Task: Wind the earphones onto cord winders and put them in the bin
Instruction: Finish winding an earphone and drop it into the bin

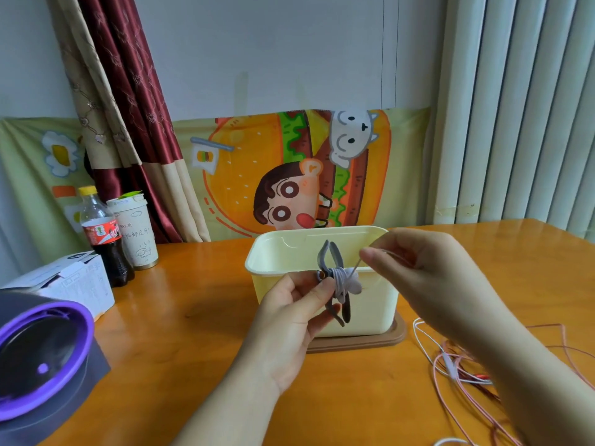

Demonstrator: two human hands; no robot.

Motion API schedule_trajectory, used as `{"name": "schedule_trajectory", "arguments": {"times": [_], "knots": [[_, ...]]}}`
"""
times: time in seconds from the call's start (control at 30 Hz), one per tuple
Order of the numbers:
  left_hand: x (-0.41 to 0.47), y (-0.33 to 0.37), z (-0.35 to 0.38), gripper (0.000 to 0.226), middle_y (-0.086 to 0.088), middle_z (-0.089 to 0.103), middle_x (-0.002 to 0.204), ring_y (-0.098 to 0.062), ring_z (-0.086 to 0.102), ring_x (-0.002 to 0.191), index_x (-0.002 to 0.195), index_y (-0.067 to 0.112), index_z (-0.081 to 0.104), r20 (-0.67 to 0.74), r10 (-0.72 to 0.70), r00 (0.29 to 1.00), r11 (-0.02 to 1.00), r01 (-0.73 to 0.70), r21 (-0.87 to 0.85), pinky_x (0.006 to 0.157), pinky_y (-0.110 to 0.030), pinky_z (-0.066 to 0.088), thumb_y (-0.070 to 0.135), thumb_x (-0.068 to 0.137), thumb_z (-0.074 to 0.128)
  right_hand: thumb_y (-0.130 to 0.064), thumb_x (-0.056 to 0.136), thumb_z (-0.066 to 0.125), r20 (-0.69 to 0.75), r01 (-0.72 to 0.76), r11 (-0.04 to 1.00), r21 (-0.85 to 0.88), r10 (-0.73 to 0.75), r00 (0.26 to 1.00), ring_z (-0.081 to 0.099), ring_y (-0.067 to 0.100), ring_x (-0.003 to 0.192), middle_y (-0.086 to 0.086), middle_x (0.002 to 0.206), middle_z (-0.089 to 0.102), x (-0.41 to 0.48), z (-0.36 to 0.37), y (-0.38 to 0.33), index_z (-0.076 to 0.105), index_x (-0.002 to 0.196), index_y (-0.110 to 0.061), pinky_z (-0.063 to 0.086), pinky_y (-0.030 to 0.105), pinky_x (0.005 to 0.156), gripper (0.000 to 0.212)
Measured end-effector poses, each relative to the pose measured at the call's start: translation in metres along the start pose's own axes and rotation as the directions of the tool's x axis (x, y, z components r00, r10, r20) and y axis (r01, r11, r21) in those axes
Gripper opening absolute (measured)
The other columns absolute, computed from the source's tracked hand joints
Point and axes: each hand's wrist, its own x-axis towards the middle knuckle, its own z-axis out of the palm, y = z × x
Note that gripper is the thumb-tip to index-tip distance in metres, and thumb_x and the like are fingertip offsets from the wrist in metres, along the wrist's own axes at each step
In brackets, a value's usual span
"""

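Note:
My left hand (pixel 291 320) grips a grey cord winder (pixel 335 278) in front of the pale yellow bin (pixel 370 310), with grey-white earphone cord wrapped several times round its middle. My right hand (pixel 425 278) pinches the free end of that cord (pixel 355 267) just to the right of the winder and holds it taut. The bin stands open on a brown base (pixel 380 341). On the table at the right lie loose pink and white earphone cables (pixel 457 368), partly hidden by my right forearm.
At the left stand a cola bottle (pixel 103 233), a paper cup (pixel 135 233), a white box (pixel 67 281) and a dark device with a purple ring (pixel 38 355). Curtain and cartoon cloth hang behind the wooden table (pixel 193 333).

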Motion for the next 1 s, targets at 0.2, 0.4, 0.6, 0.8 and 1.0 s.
{"name": "schedule_trajectory", "arguments": {"times": [0.2, 0.4, 0.6, 0.8, 1.0], "knots": [[-0.006, 0.001, 0.004, 0.02, -0.015, 0.072, 0.106, -0.034, 0.067, 0.099, 0.091, 0.019, 0.072, 0.157, -0.019, 0.987, 0.974, -0.017, 0.224, 0.09, -0.04, 0.053, 0.025, 0.074, 0.081, -0.047, 0.075, 0.063, -0.053, -0.033, 0.993, 0.112, 0.039, 0.998, 0.049, 0.004, 0.052, -0.007, 0.054, 0.059, 0.005, -0.006, 0.008, 0.067, 0.07, -0.019, 0.038, 0.013, 0.048, 0.029], [-0.01, 0.011, 0.01, 0.017, -0.006, 0.073, 0.096, -0.017, 0.069, 0.088, 0.085, 0.021, 0.078, 0.231, -0.021, 0.973, 0.993, -0.007, 0.121, 0.081, -0.029, 0.055, 0.019, 0.068, 0.077, -0.05, 0.069, 0.071, 0.211, -0.338, 0.849, 0.407, 0.272, 0.939, 0.052, 0.014, 0.061, 0.004, 0.062, 0.06, 0.003, 0.013, 0.029, 0.07, 0.07, -0.012, 0.043, 0.029, 0.063, 0.037], [-0.008, 0.021, 0.008, 0.023, -0.009, 0.075, 0.106, -0.016, 0.073, 0.092, 0.086, 0.017, 0.081, 0.088, -0.038, 0.995, 0.979, 0.055, -0.196, 0.081, -0.031, 0.059, 0.011, 0.076, 0.06, -0.035, 0.094, 0.054, 0.33, -0.347, 0.879, 0.329, 0.237, 0.914, 0.039, 0.011, 0.055, -0.003, 0.057, 0.044, -0.011, 0.052, 0.029, 0.065, 0.08, -0.006, 0.034, 0.025, 0.055, 0.034], [0.001, 0.009, -0.004, 0.022, 0.003, 0.076, 0.096, -0.007, 0.065, 0.084, 0.093, 0.02, 0.077, -0.176, -0.058, 0.983, 0.992, 0.037, -0.12, 0.08, -0.028, 0.043, 0.023, 0.073, 0.068, -0.025, 0.1, 0.045, 0.394, -0.03, 1.0, 0.005, 0.026, 0.919, 0.031, 0.009, 0.052, 0.003, 0.06, 0.043, -0.013, 0.048, 0.02, 0.066, 0.092, -0.009, 0.026, 0.023, 0.049, 0.028], [0.003, 0.007, -0.009, 0.033, 0.001, 0.076, 0.098, -0.009, 0.067, 0.086, 0.106, 0.018, 0.072, -0.213, -0.002, 0.977, 1.0, -0.002, -0.019, 0.075, -0.026, 0.049, 0.025, 0.074, 0.068, -0.033, 0.097, 0.05, 0.488, 0.016, 0.988, -0.151, 0.06, 0.871, 0.058, 0.012, 0.069, -0.001, 0.087, 0.07, -0.013, 0.033, 0.011, 0.071, 0.102, -0.02, 0.047, 0.025, 0.067, 0.025]]}}
